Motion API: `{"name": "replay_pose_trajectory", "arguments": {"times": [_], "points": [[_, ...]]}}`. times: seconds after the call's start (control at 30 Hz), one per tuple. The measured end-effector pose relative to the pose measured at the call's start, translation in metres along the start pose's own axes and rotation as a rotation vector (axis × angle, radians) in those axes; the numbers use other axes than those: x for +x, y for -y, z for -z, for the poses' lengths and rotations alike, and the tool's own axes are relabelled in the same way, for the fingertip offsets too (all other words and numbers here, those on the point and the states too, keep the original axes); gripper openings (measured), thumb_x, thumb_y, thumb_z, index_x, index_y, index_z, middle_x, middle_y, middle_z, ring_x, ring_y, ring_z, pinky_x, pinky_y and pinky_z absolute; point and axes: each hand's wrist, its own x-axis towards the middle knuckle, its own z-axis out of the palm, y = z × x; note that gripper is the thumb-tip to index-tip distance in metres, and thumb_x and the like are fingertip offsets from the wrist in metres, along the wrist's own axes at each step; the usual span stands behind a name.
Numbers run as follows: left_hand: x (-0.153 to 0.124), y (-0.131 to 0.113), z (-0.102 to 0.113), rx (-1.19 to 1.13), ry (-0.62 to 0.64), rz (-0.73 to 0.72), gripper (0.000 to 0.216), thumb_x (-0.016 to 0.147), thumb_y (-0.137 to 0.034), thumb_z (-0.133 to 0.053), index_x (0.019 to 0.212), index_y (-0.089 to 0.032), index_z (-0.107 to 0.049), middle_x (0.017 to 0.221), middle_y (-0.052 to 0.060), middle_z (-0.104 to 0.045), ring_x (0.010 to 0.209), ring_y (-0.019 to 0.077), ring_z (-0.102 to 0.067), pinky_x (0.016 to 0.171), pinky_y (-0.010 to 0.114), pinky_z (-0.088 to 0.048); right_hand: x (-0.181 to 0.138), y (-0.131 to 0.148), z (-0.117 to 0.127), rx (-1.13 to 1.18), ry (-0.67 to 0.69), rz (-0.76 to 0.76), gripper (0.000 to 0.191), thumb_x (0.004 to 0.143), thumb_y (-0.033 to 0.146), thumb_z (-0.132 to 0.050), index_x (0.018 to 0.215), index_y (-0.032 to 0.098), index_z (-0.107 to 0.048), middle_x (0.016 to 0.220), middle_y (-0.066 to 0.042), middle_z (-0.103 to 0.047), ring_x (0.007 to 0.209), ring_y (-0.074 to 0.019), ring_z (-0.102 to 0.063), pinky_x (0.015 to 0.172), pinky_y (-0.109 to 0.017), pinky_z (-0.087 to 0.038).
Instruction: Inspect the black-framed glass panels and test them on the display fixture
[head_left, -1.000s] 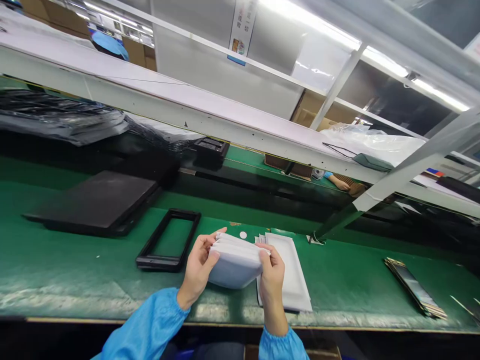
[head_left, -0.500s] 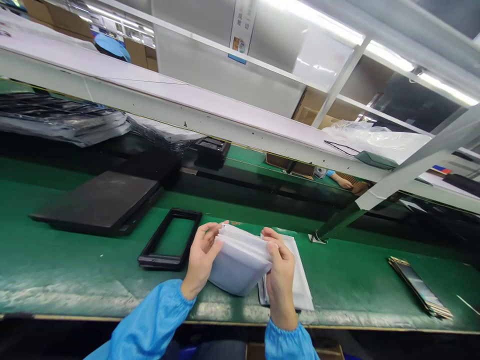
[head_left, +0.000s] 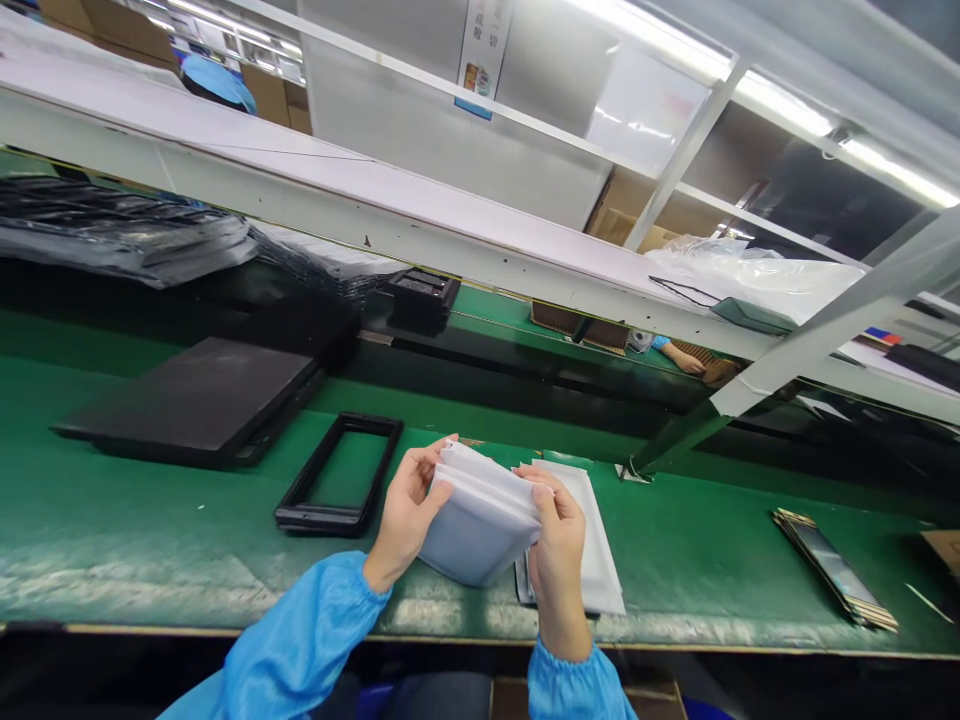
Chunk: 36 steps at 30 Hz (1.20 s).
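Observation:
Between my two hands is a stack of white translucent sleeves [head_left: 480,525], tilted up over the front of the green bench. My left hand [head_left: 409,505] grips its left edge, thumb on the near face. On the right edge, my right hand [head_left: 556,530] is closed with its thumb in front and fingers behind. What lies inside the sleeves cannot be made out. Behind my right hand, more white sleeves [head_left: 589,540] lie on the bench. Left of my left hand rests a black rectangular frame [head_left: 289,515], open in the middle.
Dark flat panels [head_left: 187,400] are stacked at left on the green bench [head_left: 690,560]. Several thin strips [head_left: 836,570] lie at right. A white shelf [head_left: 450,235] crosses above, with a slanted post [head_left: 750,390]. Beyond it shows another person's hand [head_left: 684,358].
Both hands keep hold of the stack, with my right fingers now curled closer over its top edge. The view has shifted slightly.

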Motion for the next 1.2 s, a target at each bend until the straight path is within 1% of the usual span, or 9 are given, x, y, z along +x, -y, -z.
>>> {"name": "replay_pose_trajectory", "arguments": {"times": [0.1,0.27,0.4,0.5,0.77,0.87,1.0,1.13,1.2], "points": [[0.002,-0.006,-0.001,0.090,0.009,0.016,0.023,0.090,-0.037,-0.078,0.085,-0.020,-0.064,0.148,0.018,-0.065,0.134,0.0337,-0.062,0.102,0.040,-0.050,-0.001,0.004,0.001,-0.009,-0.009,0.007,0.020,0.087,0.042,-0.076,0.083,0.023,-0.083,0.098,-0.009,-0.082,0.101,-0.0284,-0.072,0.100,-0.047,-0.052],[0.014,-0.025,-0.008,0.076,-0.031,-0.036,0.022,0.089,-0.036,-0.078,0.081,-0.021,-0.064,0.141,0.013,-0.071,0.126,0.0299,-0.066,0.098,0.038,-0.052,-0.001,0.019,0.002,-0.018,-0.037,0.010,0.020,0.087,0.040,-0.076,0.088,0.021,-0.084,0.104,-0.010,-0.082,0.106,-0.0295,-0.072,0.100,-0.048,-0.053],[0.023,-0.030,-0.015,0.112,-0.052,-0.044,0.021,0.085,-0.035,-0.081,0.081,-0.021,-0.065,0.103,0.009,-0.079,0.094,0.0241,-0.073,0.079,0.031,-0.054,-0.001,0.028,0.001,-0.040,-0.035,0.016,0.020,0.088,0.039,-0.076,0.094,0.023,-0.086,0.109,-0.010,-0.082,0.112,-0.0300,-0.071,0.103,-0.047,-0.052],[0.029,-0.029,-0.017,0.133,-0.094,-0.054,0.019,0.080,-0.031,-0.084,0.079,-0.020,-0.067,0.078,0.001,-0.070,0.072,0.0175,-0.065,0.066,0.026,-0.049,0.002,0.036,0.002,-0.060,0.006,0.023,0.020,0.089,0.041,-0.077,0.096,0.025,-0.087,0.108,-0.009,-0.083,0.113,-0.0290,-0.071,0.104,-0.046,-0.052],[0.046,-0.018,-0.008,0.133,-0.163,-0.033,0.021,0.077,-0.030,-0.086,0.086,-0.021,-0.070,0.078,-0.001,-0.069,0.070,0.0154,-0.062,0.063,0.023,-0.046,0.016,0.044,0.009,-0.054,0.101,0.044,0.020,0.085,0.035,-0.077,0.099,0.025,-0.086,0.098,-0.006,-0.085,0.094,-0.0252,-0.076,0.085,-0.038,-0.059],[0.049,-0.017,-0.007,0.116,-0.142,-0.030,0.025,0.076,-0.035,-0.087,0.087,-0.022,-0.068,0.084,0.002,-0.072,0.079,0.0201,-0.069,0.070,0.027,-0.052,0.018,0.041,0.007,-0.027,0.038,0.060,0.009,0.083,0.030,-0.078,0.082,0.023,-0.083,0.087,-0.005,-0.084,0.087,-0.0238,-0.076,0.082,-0.037,-0.059],[0.051,-0.022,-0.013,0.077,-0.131,-0.064,0.028,0.073,-0.036,-0.089,0.082,-0.024,-0.065,0.095,0.003,-0.074,0.100,0.0258,-0.074,0.088,0.035,-0.056,0.020,0.041,0.002,0.029,-0.060,0.088,0.012,0.087,0.031,-0.073,0.082,0.023,-0.080,0.096,-0.005,-0.082,0.094,-0.0230,-0.074,0.085,-0.037,-0.058],[0.054,-0.026,-0.020,0.073,-0.060,-0.100,0.026,0.076,-0.034,-0.088,0.082,-0.025,-0.065,0.093,0.002,-0.075,0.106,0.0278,-0.074,0.100,0.041,-0.055,0.022,0.048,0.000,0.054,-0.021,0.108,0.008,0.084,0.027,-0.076,0.077,0.025,-0.080,0.102,-0.005,-0.082,0.102,-0.0242,-0.073,0.093,-0.039,-0.057],[0.058,-0.028,-0.021,0.158,-0.046,-0.155,0.025,0.077,-0.036,-0.086,0.083,-0.024,-0.065,0.090,0.003,-0.074,0.097,0.0267,-0.075,0.094,0.041,-0.057,0.022,0.052,-0.002,0.061,0.011,0.113,0.007,0.084,0.026,-0.077,0.079,0.026,-0.082,0.104,-0.005,-0.082,0.105,-0.0246,-0.073,0.098,-0.041,-0.056]]}}
